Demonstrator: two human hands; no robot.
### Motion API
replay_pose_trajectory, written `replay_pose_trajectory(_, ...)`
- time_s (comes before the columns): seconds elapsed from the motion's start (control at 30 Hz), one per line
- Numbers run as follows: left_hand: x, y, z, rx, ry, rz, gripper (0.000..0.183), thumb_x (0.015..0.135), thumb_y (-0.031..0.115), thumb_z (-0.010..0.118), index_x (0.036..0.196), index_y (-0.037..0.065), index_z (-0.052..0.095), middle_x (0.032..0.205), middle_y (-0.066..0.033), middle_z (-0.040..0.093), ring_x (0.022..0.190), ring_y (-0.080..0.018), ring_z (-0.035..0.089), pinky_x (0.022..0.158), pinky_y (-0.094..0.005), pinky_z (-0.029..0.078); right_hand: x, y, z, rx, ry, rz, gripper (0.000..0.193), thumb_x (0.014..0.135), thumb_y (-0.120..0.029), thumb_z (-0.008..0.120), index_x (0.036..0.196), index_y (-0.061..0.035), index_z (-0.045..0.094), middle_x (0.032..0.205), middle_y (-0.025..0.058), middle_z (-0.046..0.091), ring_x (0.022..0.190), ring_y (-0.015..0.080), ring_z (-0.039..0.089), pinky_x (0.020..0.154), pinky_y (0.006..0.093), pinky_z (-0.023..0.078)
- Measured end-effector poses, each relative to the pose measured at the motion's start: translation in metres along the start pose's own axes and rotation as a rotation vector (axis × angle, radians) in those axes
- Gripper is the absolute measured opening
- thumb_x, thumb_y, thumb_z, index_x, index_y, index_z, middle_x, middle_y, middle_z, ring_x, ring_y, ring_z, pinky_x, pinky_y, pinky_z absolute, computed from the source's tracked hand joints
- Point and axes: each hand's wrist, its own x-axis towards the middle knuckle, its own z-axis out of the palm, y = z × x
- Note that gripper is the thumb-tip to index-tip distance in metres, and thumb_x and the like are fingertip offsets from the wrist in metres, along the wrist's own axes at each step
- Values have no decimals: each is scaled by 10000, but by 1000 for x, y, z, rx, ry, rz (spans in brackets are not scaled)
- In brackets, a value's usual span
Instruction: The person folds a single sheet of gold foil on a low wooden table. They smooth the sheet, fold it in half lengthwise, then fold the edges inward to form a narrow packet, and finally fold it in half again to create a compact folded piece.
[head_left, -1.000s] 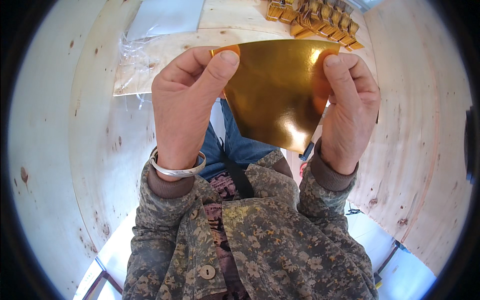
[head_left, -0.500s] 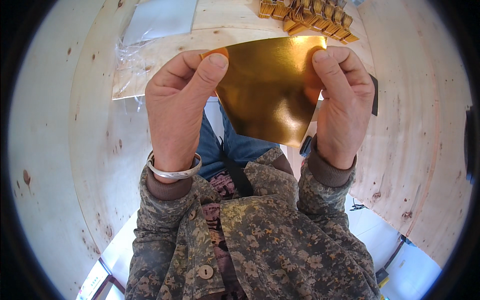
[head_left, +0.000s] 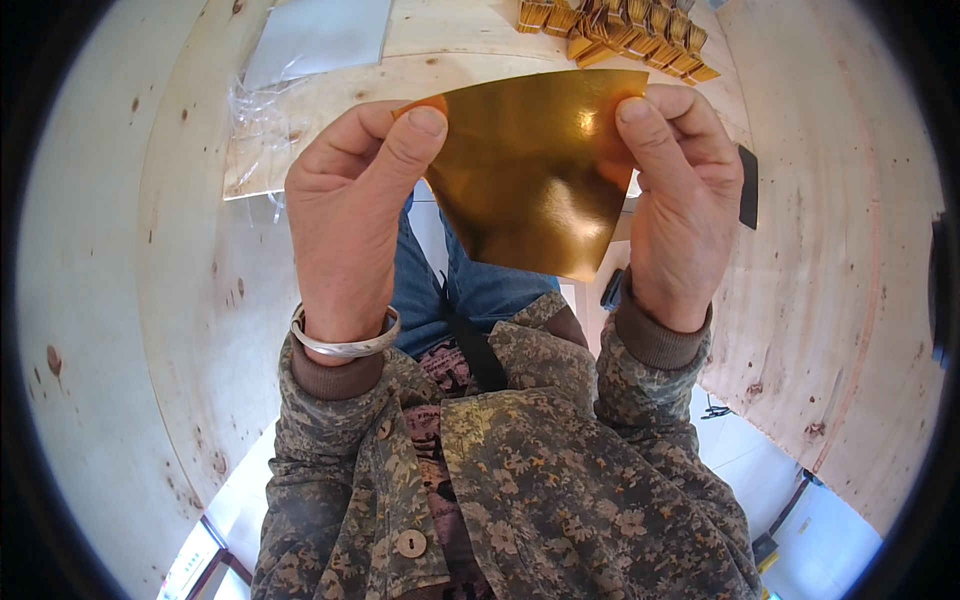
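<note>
A shiny gold sheet of foil paper (head_left: 530,170) is stretched between my two hands above my lap, its lower edge narrower than its top. My left hand (head_left: 355,210), with a silver bangle at the wrist, pinches the upper left corner between thumb and fingers. At the upper right corner my right hand (head_left: 685,200) holds it the same way, thumb on the face toward me. The fingertips behind the sheet are hidden. Light glares off the sheet's right side and lower part.
Bundles of thin gold-brown strips (head_left: 640,35) stand at the far side of the wooden table (head_left: 450,75). Far left lie a pale sheet stack (head_left: 320,40) and crumpled clear plastic (head_left: 265,110). Wooden panels (head_left: 830,200) rise on both sides. A dark flat object (head_left: 748,188) sits beyond my right hand.
Both hands have shifted slightly to the left with the gold sheet. Its lower edge has risen a little and the glare on it has moved.
</note>
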Motion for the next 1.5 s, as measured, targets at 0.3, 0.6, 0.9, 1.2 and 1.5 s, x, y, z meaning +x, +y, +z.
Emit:
replay_pose_trajectory(0.3,6,-4,-4,0,12,-5,178,922,119,738,1037,-14,716,973,-39,721,870,-83,629,814,-212,488,4,5,6,-55,15,-86,57,938,-7,684,983,7,654,863,-13,674,767,20,565,690,163,432)
replay_pose_trajectory(0.6,10,-19,-2,77,-2,-134,207,907,150,758,1030,-14,733,903,-21,717,790,-65,623,725,-195,494,18,5,-4,-286,76,-36,60,940,-45,684,915,-1,652,741,-22,640,661,25,544,602,172,412)
replay_pose_trajectory(0.9,16,-38,-5,192,64,-278,231,912,227,754,997,13,737,821,5,670,699,-61,593,650,-205,508,33,23,-12,-447,77,160,131,941,-106,676,864,-3,648,677,8,612,548,51,498,509,193,381)
replay_pose_trajectory(1.2,37,-58,-23,234,110,-351,287,903,270,753,994,-2,737,795,-4,658,671,-54,595,598,-189,523,44,62,-15,-403,73,244,126,925,-83,675,860,24,656,664,4,606,565,53,498,516,204,376)
replay_pose_trajectory(1.5,49,-100,-59,509,122,-433,300,880,287,751,931,-8,751,698,-22,657,610,-70,597,551,-200,503,46,130,-31,-374,61,482,116,839,-49,673,775,48,670,618,11,602,553,56,517,501,209,388)
